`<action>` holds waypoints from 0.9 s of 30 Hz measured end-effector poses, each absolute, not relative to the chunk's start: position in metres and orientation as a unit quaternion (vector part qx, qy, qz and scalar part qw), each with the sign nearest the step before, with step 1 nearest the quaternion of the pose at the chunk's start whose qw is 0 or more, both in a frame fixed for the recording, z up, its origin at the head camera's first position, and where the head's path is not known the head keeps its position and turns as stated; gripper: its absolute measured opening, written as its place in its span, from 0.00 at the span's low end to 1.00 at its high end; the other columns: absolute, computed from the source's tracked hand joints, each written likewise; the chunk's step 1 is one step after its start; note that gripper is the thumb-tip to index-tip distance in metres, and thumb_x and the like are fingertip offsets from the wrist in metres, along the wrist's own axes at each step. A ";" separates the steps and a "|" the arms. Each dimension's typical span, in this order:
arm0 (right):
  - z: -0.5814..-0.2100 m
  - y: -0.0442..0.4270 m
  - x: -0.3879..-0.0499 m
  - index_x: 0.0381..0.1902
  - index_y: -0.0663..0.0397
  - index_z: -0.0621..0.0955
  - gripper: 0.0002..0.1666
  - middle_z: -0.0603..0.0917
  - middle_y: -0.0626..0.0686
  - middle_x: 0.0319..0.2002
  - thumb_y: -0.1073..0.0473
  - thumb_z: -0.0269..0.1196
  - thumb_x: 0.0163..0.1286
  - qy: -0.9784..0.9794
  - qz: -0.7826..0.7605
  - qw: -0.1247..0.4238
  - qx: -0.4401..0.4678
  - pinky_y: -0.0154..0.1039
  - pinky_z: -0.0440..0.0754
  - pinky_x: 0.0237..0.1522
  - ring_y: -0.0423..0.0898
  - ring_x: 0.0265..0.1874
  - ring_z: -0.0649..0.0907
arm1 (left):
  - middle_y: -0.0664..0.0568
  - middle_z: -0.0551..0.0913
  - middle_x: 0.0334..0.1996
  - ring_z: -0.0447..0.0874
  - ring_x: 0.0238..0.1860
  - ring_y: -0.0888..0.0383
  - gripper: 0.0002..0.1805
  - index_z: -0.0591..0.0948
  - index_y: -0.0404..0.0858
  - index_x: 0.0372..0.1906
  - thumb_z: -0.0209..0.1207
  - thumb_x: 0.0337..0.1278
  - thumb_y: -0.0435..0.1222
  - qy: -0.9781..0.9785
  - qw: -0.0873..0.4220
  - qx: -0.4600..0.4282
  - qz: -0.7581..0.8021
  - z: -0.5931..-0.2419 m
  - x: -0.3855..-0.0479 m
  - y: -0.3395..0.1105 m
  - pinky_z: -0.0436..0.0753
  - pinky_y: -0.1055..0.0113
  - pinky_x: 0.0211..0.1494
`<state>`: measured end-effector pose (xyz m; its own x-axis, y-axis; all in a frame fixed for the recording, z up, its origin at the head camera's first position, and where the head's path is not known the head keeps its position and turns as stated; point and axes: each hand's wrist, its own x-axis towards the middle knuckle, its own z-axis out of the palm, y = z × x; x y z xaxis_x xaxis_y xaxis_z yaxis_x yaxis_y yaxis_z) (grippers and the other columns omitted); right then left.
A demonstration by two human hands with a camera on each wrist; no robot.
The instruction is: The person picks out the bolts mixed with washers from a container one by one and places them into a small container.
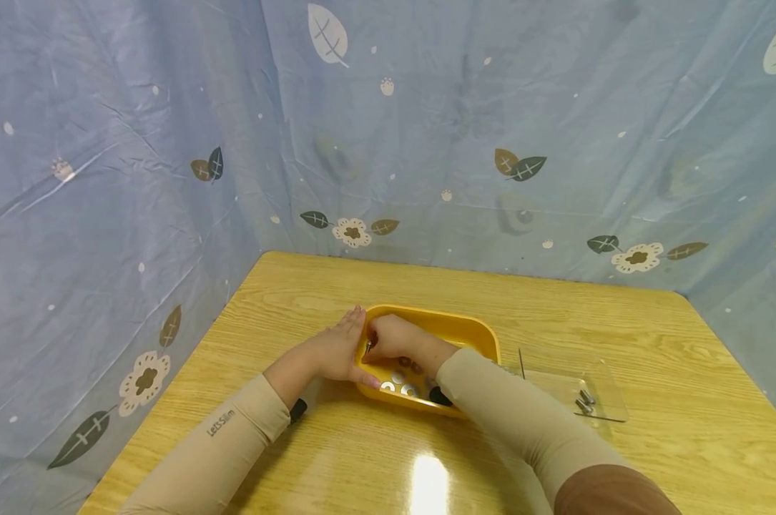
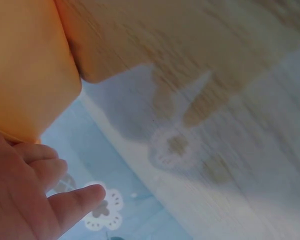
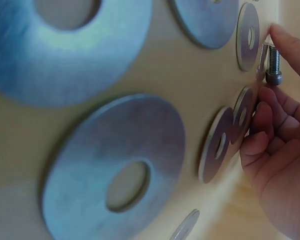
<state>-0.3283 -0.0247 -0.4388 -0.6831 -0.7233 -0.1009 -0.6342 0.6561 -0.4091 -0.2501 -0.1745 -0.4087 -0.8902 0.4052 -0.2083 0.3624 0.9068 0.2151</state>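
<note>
My left hand (image 1: 339,350) presses on the left end of a yellow plastic tray (image 1: 442,315), thumb over its front corner; its fingers (image 2: 75,205) lie fairly straight in the left wrist view. Inside the tray's left end, my right hand (image 1: 397,337) has curled fingers. Between thumb and forefinger it pinches a small socket-head bolt (image 3: 274,66), threads towards the thumb. Several flat metal washers (image 3: 115,167) lie on the tray floor around that hand. The right forearm hides part of the tray.
Right of the tray, a clear plastic box (image 1: 609,386) holds a few small metal pieces (image 1: 584,402). The wooden table (image 1: 336,458) carries both. A patterned blue curtain (image 1: 426,143) hangs along its back and left sides.
</note>
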 end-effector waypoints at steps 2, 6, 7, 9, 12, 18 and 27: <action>-0.438 -0.026 -0.328 0.24 0.49 0.76 0.17 0.76 0.43 0.20 0.48 0.72 0.49 0.904 -0.165 0.131 -0.371 0.30 0.72 0.25 0.38 0.20 0.72 | 0.39 0.33 0.71 0.31 0.71 0.49 0.74 0.36 0.30 0.70 0.52 0.25 0.76 0.968 0.128 0.197 0.088 -0.407 -0.250 -0.174 0.56 0.45 0.65; -0.437 -0.025 -0.330 0.24 0.49 0.76 0.15 0.76 0.43 0.21 0.50 0.71 0.51 0.902 -0.166 0.141 -0.372 0.30 0.73 0.26 0.39 0.21 0.73 | 0.39 0.33 0.71 0.31 0.71 0.49 0.74 0.36 0.31 0.70 0.51 0.24 0.77 0.968 0.129 0.196 0.090 -0.407 -0.250 -0.174 0.56 0.45 0.65; -0.437 -0.024 -0.330 0.25 0.50 0.77 0.14 0.76 0.43 0.21 0.51 0.71 0.51 0.899 -0.171 0.143 -0.377 0.31 0.73 0.27 0.39 0.21 0.73 | 0.40 0.34 0.71 0.31 0.71 0.50 0.74 0.36 0.31 0.70 0.51 0.24 0.77 0.968 0.128 0.195 0.090 -0.407 -0.250 -0.174 0.56 0.45 0.65; -0.437 -0.021 -0.332 0.26 0.51 0.78 0.13 0.77 0.43 0.22 0.53 0.71 0.51 0.889 -0.181 0.143 -0.395 0.31 0.74 0.29 0.39 0.23 0.73 | 0.40 0.34 0.71 0.32 0.71 0.49 0.74 0.37 0.31 0.70 0.51 0.25 0.76 0.968 0.127 0.197 0.087 -0.407 -0.250 -0.174 0.56 0.45 0.65; -0.438 -0.016 -0.335 0.28 0.53 0.78 0.13 0.76 0.43 0.23 0.55 0.71 0.51 0.873 -0.198 0.150 -0.421 0.31 0.73 0.30 0.38 0.24 0.73 | 0.40 0.34 0.71 0.33 0.71 0.48 0.74 0.37 0.31 0.70 0.51 0.25 0.76 0.968 0.125 0.200 0.084 -0.407 -0.250 -0.174 0.56 0.44 0.65; -0.437 -0.011 -0.340 0.32 0.56 0.78 0.12 0.75 0.44 0.24 0.58 0.69 0.54 0.854 -0.212 0.174 -0.443 0.30 0.73 0.29 0.38 0.24 0.73 | 0.41 0.34 0.71 0.33 0.71 0.48 0.74 0.37 0.31 0.71 0.51 0.24 0.77 0.969 0.126 0.199 0.081 -0.406 -0.250 -0.174 0.56 0.44 0.65; -0.428 -0.012 -0.341 0.32 0.52 0.79 0.11 0.78 0.42 0.27 0.55 0.69 0.54 0.853 -0.172 0.170 -0.463 0.30 0.75 0.33 0.37 0.27 0.75 | 0.43 0.32 0.71 0.33 0.71 0.49 0.73 0.36 0.32 0.71 0.53 0.27 0.75 0.969 0.129 0.196 0.082 -0.402 -0.250 -0.174 0.56 0.44 0.65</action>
